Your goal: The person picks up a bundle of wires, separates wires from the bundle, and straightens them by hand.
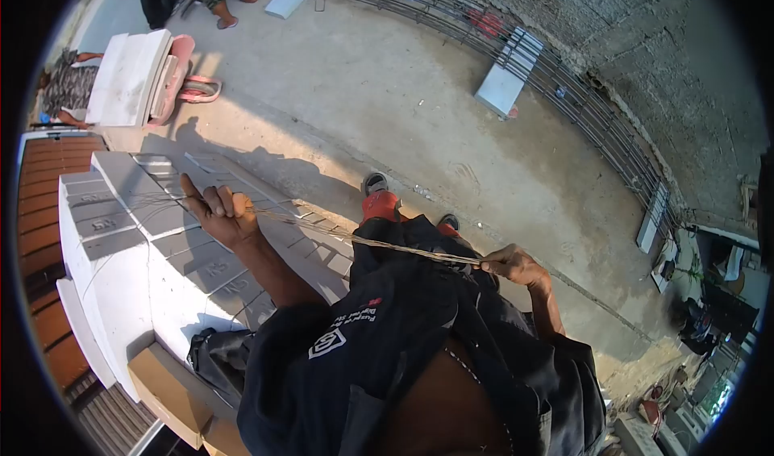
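A thin bundle of tan tie wire (363, 238) stretches across the front of my body between both hands. My left hand (222, 214) is closed around it, with one finger sticking out, and loose wire ends fan out beyond that hand to the left. At the other end, my right hand (516, 266) pinches the bundle near my waist. Below my left arm stands a stack of pale lightweight blocks (201, 262), some with stamped marks. A dark jacket (347, 327) hangs open on me.
On the left, a person is by a red wheelbarrow (184, 69) loaded with white blocks (127, 77). Another person's legs (222, 0) show at the top. Long rebar cages (580, 109) rest on white blocks (504, 81) along the rough wall. A cardboard box (169, 387) sits lower left.
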`<state>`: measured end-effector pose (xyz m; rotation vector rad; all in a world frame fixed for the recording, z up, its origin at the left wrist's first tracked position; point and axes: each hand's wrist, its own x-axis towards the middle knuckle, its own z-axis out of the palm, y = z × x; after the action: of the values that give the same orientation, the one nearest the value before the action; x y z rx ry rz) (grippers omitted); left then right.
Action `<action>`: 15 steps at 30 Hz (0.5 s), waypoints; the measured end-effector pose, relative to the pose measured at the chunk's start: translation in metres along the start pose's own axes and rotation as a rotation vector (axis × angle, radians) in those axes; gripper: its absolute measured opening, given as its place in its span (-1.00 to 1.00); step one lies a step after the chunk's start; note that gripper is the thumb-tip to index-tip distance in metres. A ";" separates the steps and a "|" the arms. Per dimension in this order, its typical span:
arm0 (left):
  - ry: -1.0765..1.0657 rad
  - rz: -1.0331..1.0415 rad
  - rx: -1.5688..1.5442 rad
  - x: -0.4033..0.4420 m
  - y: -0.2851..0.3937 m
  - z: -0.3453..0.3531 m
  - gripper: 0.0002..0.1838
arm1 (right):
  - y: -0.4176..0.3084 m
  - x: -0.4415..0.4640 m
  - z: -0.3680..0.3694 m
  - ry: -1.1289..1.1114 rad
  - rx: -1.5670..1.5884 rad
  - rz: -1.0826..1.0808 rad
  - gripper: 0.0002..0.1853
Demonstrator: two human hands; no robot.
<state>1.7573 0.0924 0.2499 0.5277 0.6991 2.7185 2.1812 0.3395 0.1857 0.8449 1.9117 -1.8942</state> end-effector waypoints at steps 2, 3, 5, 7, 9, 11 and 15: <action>0.068 -0.019 -0.149 -0.027 0.000 0.016 -0.55 | 0.016 -0.017 -0.011 -0.021 0.048 0.040 -0.75; 0.161 0.014 -0.100 -0.040 -0.001 0.022 -0.56 | 0.017 -0.023 -0.014 -0.050 0.090 0.095 -0.76; 0.241 0.078 -0.007 -0.064 -0.002 0.040 -0.56 | 0.036 -0.029 -0.013 -0.045 0.083 0.061 -0.74; 0.298 0.118 0.092 -0.080 -0.006 0.053 -0.56 | 0.045 -0.038 -0.018 -0.022 0.080 0.079 -0.71; 0.283 0.132 0.082 -0.090 -0.001 0.058 -0.55 | 0.063 -0.042 -0.022 -0.021 0.052 0.061 -0.72; 0.292 0.140 0.072 -0.098 0.007 0.066 -0.55 | 0.060 -0.045 -0.019 -0.025 0.060 0.059 -0.72; 0.310 0.160 0.113 -0.095 0.016 0.070 -0.55 | 0.059 -0.042 -0.002 -0.001 0.156 0.030 -0.70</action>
<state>1.8679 0.0733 0.2894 0.1925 0.9272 2.9591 2.2498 0.3303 0.1638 0.9119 1.7578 -2.0460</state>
